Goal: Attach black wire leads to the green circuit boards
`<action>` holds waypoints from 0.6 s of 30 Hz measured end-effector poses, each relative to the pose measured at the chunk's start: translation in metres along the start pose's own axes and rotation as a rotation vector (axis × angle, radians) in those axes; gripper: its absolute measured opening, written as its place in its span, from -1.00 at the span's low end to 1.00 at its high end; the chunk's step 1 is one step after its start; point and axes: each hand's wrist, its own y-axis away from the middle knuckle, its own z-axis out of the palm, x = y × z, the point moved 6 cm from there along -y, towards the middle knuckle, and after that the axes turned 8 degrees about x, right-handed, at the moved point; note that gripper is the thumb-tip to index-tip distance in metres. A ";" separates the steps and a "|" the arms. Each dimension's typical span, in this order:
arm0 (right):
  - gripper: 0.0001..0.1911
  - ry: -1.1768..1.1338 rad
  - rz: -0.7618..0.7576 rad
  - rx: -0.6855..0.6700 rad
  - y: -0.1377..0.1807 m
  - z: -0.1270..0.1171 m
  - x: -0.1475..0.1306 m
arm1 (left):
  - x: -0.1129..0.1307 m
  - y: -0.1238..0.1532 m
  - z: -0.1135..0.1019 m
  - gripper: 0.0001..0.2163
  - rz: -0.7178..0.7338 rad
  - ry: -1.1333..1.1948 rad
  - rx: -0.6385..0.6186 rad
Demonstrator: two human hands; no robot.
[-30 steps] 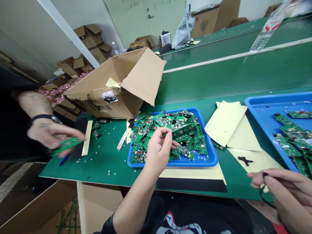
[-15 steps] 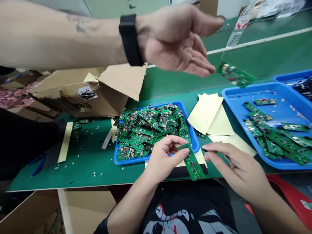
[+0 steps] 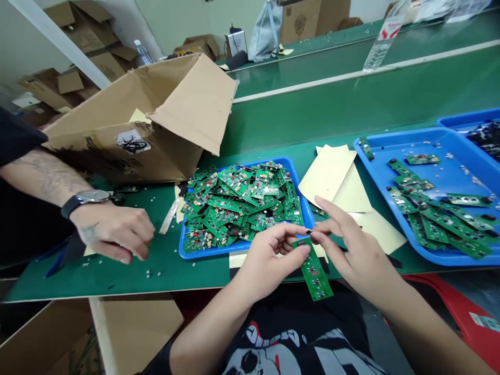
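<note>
- Left hand (image 3: 275, 258): clamped on circuit board (image 3: 315, 276), just past the bench (image 3: 187, 273) edge.
- Right hand (image 3: 359, 260): pinching small black piece (image 3: 308, 232), now brought to board's held end; contact unclear. Both hands now at one board.
- Co-worker's hand (image 3: 113, 229) withdrawn left; loose board (image 3: 366, 148) now in right-side tray (image 3: 414, 138).

from the held board (image 3: 315, 276), passage lies at twelve o'clock over the paper sheets (image 3: 330, 171); the heaped tray (image 3: 213, 252) blocks ten o'clock, a co-worker's hand (image 3: 115, 229) nine.
</note>
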 end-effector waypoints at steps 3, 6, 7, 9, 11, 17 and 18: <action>-0.78 -0.013 -0.041 -0.001 0.000 -0.002 0.002 | -0.007 0.000 0.001 -0.67 -0.117 0.078 -0.033; -0.92 0.013 -0.121 -0.055 0.004 -0.003 0.004 | -0.013 0.000 0.000 -0.61 -0.186 0.130 -0.062; -0.89 0.028 -0.141 -0.066 0.005 -0.005 0.005 | -0.014 0.000 -0.001 -0.60 -0.186 0.134 -0.055; -0.87 0.036 -0.161 -0.068 0.006 -0.009 0.006 | -0.012 -0.001 -0.005 -0.64 -0.161 0.124 -0.021; -0.87 -0.004 -0.176 -0.094 0.006 -0.012 0.006 | -0.009 -0.002 -0.008 -0.74 -0.128 0.098 0.016; -0.86 -0.083 -0.339 -0.287 0.009 -0.005 -0.001 | 0.000 -0.001 -0.002 -0.84 -0.087 0.110 -0.011; -0.86 -0.064 -0.356 -0.290 0.009 -0.005 -0.001 | 0.001 -0.001 0.000 -0.84 -0.091 0.112 -0.018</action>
